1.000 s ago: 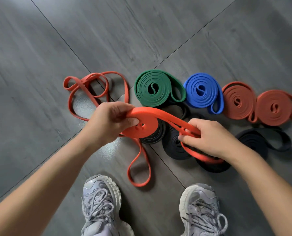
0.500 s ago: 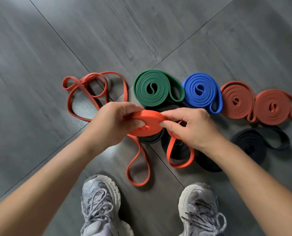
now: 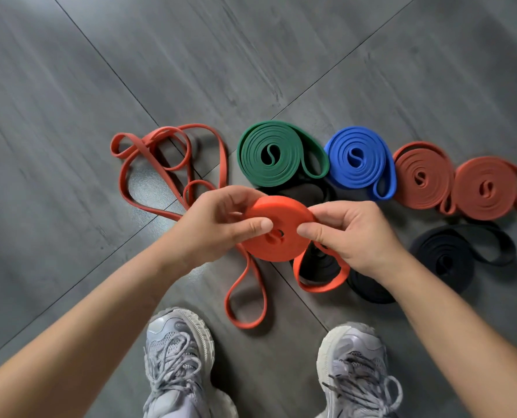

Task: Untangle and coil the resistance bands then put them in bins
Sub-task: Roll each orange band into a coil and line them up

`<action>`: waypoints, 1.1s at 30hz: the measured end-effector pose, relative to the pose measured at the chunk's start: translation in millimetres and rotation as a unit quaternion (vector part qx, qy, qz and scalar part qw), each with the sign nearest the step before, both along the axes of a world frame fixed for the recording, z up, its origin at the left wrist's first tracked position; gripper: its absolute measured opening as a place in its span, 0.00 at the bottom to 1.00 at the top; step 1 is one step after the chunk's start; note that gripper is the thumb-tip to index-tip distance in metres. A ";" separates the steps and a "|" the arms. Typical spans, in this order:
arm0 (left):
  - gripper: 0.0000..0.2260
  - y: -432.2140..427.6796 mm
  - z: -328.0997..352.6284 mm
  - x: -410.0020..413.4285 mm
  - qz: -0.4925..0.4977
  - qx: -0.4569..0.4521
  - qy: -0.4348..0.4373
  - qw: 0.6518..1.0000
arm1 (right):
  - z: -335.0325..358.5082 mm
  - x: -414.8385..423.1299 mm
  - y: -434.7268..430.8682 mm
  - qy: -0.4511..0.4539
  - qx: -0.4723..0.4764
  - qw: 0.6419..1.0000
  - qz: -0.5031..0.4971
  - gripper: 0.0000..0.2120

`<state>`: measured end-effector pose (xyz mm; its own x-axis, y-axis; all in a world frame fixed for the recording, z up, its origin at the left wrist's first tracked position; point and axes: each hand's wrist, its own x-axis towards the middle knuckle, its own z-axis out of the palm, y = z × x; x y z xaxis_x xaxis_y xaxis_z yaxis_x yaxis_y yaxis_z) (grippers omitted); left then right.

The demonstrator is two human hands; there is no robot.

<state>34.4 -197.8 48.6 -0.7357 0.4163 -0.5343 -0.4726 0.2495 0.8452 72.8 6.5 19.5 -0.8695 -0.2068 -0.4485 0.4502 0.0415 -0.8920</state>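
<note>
While both arms reach forward over the gray floor [image 3: 70, 116], the left hand [image 3: 212, 224] and right hand [image 3: 353, 236] pinch the orange band [image 3: 276, 236] from each side, thumbs on top and fingers curled under. Its tail loops down below the right hand. A green coil [image 3: 269, 153] and a blue coil [image 3: 356, 162] lie behind it.

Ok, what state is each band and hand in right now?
orange band: nearly coiled, held above the floor, tail loop hanging.
left hand: pinches the coil.
right hand: pinches the coil.
red band: uncoiled, tangled, on floor.
green band: coiled, on floor.
blue band: coiled, on floor.
inner rust band: coiled.
outer rust band: coiled.
right black band: coiled, on floor.
</note>
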 end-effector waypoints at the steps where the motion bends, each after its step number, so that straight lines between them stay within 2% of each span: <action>1: 0.09 0.8 0.4 -0.2 -0.019 -0.017 0.022 0.999 | 0.0 0.5 -0.7 -0.001 0.008 1.000 0.010 0.11; 6: 0.04 0.9 -1.3 -1.8 -0.065 -0.135 0.083 0.985 | -0.6 -0.9 1.2 0.006 0.051 0.998 0.043 0.12; 8: 0.07 -0.2 -0.8 -2.0 -0.162 -0.225 0.164 0.947 | 1.9 -2.4 2.4 0.012 0.070 0.995 0.076 0.11; 10: 0.16 4.4 2.9 0.1 -0.242 -0.295 0.237 0.893 | 3.4 -4.1 0.7 0.028 0.108 0.986 0.126 0.07; 11: 0.21 7.7 4.3 1.9 -0.263 -0.312 0.258 0.875 | 3.7 -4.6 -0.9 0.046 0.137 0.977 0.158 0.04; 13: 0.22 14.6 4.9 4.8 -0.285 -0.325 0.276 0.858 | 3.6 -6.0 -4.2 0.074 0.194 0.959 0.193 0.07; 17: 0.12 11.5 3.6 5.3 -0.254 -0.295 0.252 0.886 | 2.2 -7.5 -4.7 0.036 0.161 0.975 0.152 0.07; 21: 0.14 -1.3 -0.6 7.1 -0.183 -0.296 0.257 0.902 | -2.9 -2.2 3.3 0.016 0.149 0.979 0.141 0.12; 23: 0.14 -5.1 -2.4 7.2 -0.144 -0.282 0.232 0.920 | -2.7 -0.3 4.8 0.012 0.121 0.985 0.125 0.14; 28: 0.14 -6.7 -2.9 8.1 -0.045 -0.123 0.115 0.985 | 0.1 -4.5 4.0 0.024 0.082 0.993 0.087 0.18; 30: 0.13 -5.2 -3.2 7.5 -0.002 -0.061 0.071 0.996 | 3.1 -6.4 4.1 0.028 0.079 0.993 0.083 0.16; 33: 0.13 -3.5 -3.6 7.5 0.035 -0.014 0.050 0.998 | 7.1 -9.2 4.5 0.039 0.094 0.991 0.087 0.12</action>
<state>41.9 -201.3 45.0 -0.8125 0.3474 -0.4682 -0.4043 0.2430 0.8818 63.6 11.1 26.7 -0.8617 -0.2761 -0.4257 0.3510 0.2815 -0.8930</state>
